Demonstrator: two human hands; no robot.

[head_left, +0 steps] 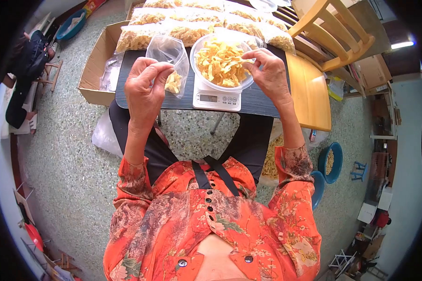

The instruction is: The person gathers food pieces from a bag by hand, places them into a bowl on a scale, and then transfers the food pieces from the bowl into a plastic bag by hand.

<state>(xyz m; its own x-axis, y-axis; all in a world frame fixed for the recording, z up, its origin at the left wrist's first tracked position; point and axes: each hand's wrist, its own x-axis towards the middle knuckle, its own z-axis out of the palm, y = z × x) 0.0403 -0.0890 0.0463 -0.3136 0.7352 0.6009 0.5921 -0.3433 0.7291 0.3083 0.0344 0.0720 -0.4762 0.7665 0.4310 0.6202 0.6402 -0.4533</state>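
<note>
1. The left hand (145, 89) is raised over the near left part of the dark bench (180, 104), its thumb and fingertips pressed together on the clear bag (162, 47).
2. A small portion of yellow strips (174, 84) is contained in the lower part of that bag, which is held just left of the bowl (195, 71).
3. The right hand (267, 75) is held at the bowl's right edge, with thumb and forefinger curved toward each other; whether a strip is pinched between them cannot be told.
4. The two hands are kept apart, with the bowl partly between them.
5. The bowl is filled with loose strips (215, 63) and is borne by the white scale (217, 100) at the bench's near edge; the figures on its display (208, 98) cannot be read.
6. Behind the bowl, filled bags (190, 33) are laid in rows.
7. An open cardboard box (91, 96) is placed beside the bench on the left.
8. On the floor (79, 154) at the right, two blue basins (334, 174) are seen near a blue stool (358, 171).
9. At the far left, another person (30, 61) in dark clothing is partly shown.
</note>
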